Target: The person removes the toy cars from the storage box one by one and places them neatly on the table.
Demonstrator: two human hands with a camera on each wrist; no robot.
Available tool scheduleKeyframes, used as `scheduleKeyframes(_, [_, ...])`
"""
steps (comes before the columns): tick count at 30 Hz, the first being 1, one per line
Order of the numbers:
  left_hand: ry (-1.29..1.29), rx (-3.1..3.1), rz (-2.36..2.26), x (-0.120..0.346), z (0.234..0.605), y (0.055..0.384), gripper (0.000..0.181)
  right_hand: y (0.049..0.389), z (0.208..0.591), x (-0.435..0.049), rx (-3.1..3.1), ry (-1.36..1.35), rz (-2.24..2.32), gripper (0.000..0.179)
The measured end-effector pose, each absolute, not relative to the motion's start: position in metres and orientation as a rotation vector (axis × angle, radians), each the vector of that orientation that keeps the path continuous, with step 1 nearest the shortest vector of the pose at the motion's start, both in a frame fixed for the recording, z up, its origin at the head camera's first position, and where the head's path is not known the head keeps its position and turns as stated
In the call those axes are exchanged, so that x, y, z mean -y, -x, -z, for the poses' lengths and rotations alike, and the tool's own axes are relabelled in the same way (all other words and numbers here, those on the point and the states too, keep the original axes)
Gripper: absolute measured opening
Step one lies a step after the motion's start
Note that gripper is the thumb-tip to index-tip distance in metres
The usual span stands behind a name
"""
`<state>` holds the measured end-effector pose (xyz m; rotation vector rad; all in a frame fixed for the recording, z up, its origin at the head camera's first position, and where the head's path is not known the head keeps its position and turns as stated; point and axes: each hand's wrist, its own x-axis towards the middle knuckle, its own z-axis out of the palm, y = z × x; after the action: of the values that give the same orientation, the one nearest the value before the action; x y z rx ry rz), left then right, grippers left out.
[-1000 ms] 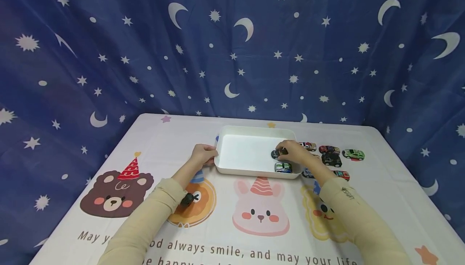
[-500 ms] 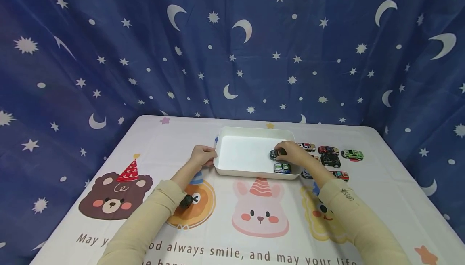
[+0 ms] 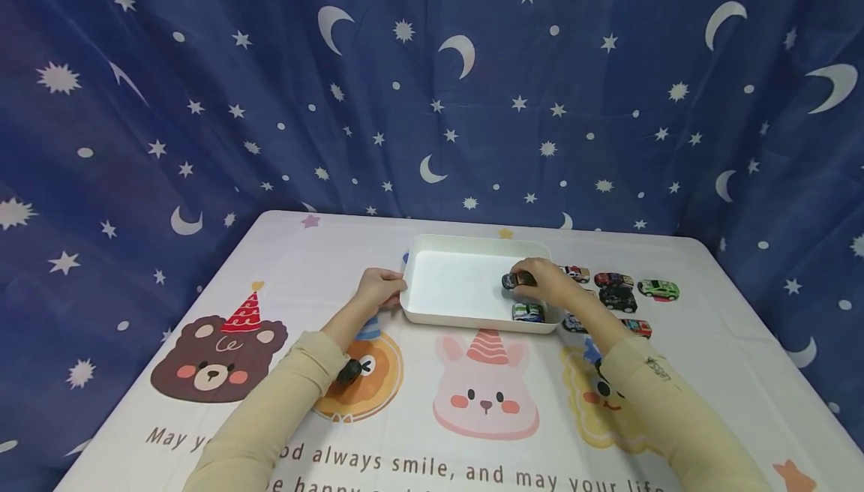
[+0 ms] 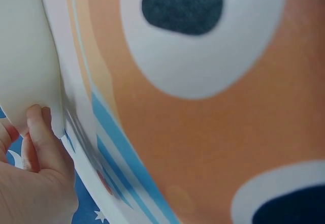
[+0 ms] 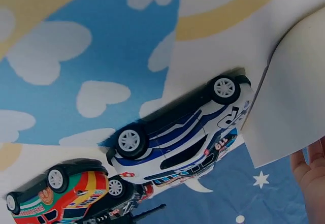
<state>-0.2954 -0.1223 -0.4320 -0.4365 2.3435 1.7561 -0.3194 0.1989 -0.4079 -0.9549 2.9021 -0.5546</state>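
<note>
A white tray (image 3: 445, 282) lies on the tablecloth. My left hand (image 3: 379, 288) grips its left rim; in the left wrist view the thumb and fingers of the left hand (image 4: 43, 168) pinch the tray wall (image 4: 30, 46). Above the tray's right part, my right hand (image 3: 548, 282) pinches a dark toy car (image 3: 510, 280), partly covered by the fingers. Below that hand, a green, white and blue toy car (image 3: 528, 313) stands in the tray's front right corner. The right wrist view shows only part of the right hand (image 5: 315, 181), beyond the tray wall; the held car is hidden there.
Right of the tray stand several toy cars, among them a black one (image 3: 618, 298), a green one (image 3: 658, 289) and a red-and-blue one (image 3: 613, 280). Close to the tray wall is a white-and-blue car (image 5: 177, 148), beside a red-and-green one (image 5: 66, 191). A blue curtain (image 3: 432, 87) hangs behind the table.
My right hand and the dark toy car have risen slightly relative to the tray. The left hand keeps its grip on the rim, and the other cars stay put.
</note>
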Motion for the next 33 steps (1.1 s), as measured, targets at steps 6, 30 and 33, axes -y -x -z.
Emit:
scheduleKeyframes(6, [0.432,-2.350,-1.764,0.121,0.432,0.296,0.029,0.317,0.407,-0.208,-2.863,1.002,0.652,0.033])
scheduleKeyframes(30, [0.462,-2.364,-1.737,0.121,0.433,0.295,0.029,0.298,0.395,-0.228,-2.830,0.883,0.776,0.035])
scheduleKeyframes(33, [0.452,-2.367,-1.733,0.121,0.432,0.295,0.030,0.294,0.392,-0.230,-2.842,0.842,0.824,0.036])
